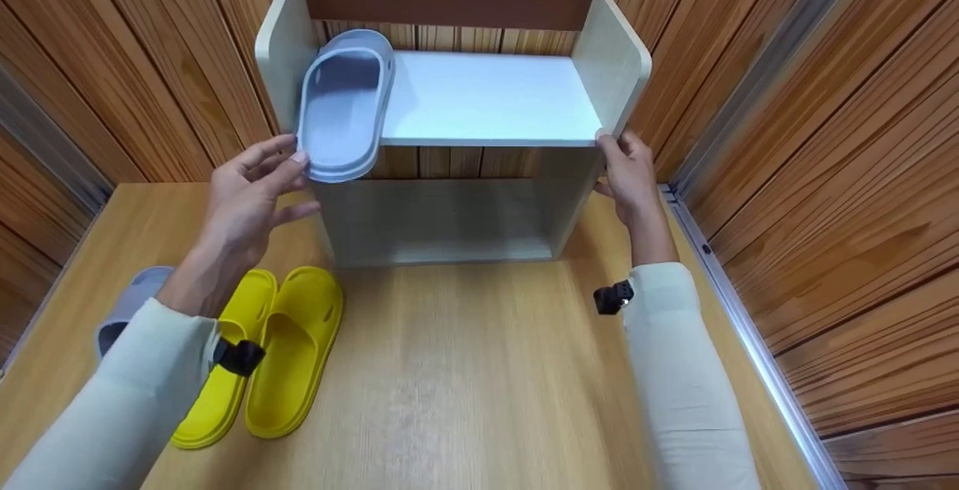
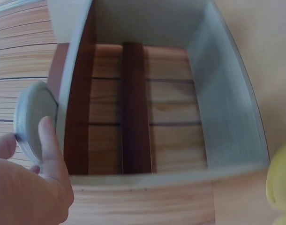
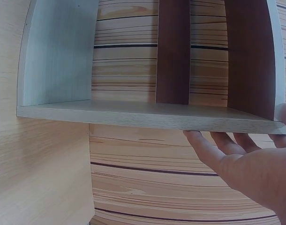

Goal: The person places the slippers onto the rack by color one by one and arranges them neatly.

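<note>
head view: nearest, low on the left, a pair of yellow slippers lies on the floor, with a loose slipper, also grey, partly hidden beside them. farther off, my left hand pinches the grey slipper at its heel, at the left end of the white shelf. its long axis runs front to back: toe toward the wall, heel toward me, jutting past the shelf's front edge, which probably makes it easy to hold. my right hand grips the front edge of the right side panel, seemingly to steady it. beyond is a brown board.
</note>
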Demonstrator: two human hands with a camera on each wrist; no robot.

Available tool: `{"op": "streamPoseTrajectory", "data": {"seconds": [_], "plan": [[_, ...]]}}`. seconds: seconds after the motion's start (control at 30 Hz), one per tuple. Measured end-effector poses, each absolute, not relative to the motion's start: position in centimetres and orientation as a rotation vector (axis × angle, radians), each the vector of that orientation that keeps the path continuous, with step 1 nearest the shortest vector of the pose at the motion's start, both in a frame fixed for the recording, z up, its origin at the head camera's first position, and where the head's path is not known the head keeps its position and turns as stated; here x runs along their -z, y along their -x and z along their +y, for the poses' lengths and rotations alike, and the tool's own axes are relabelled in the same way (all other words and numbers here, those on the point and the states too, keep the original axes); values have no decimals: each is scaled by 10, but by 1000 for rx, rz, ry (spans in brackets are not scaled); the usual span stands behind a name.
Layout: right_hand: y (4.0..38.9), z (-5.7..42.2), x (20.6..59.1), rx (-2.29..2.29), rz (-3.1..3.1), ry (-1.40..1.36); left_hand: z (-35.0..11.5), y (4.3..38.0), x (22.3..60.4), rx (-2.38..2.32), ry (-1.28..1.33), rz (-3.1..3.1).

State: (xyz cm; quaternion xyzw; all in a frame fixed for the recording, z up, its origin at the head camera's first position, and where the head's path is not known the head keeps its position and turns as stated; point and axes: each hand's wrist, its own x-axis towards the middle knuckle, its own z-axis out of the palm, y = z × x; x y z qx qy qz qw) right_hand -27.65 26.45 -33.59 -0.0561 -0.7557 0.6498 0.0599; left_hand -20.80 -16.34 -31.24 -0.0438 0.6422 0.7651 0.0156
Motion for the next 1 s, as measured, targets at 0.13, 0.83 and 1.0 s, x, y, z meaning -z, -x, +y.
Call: {"op": "streamPoseTrajectory", "data": {"seconds": [0.13,0.83,1.0], "plan": [[273,261,328,-1978,-2286,197,-168,204,317,-2159,67,2331],[262,254,324,-1964,-2315,201,-196,165,346,-381,-415,3499],[273,261,332,-1940,-2317,219,-206,157,357,-132,-432,3437]]}}
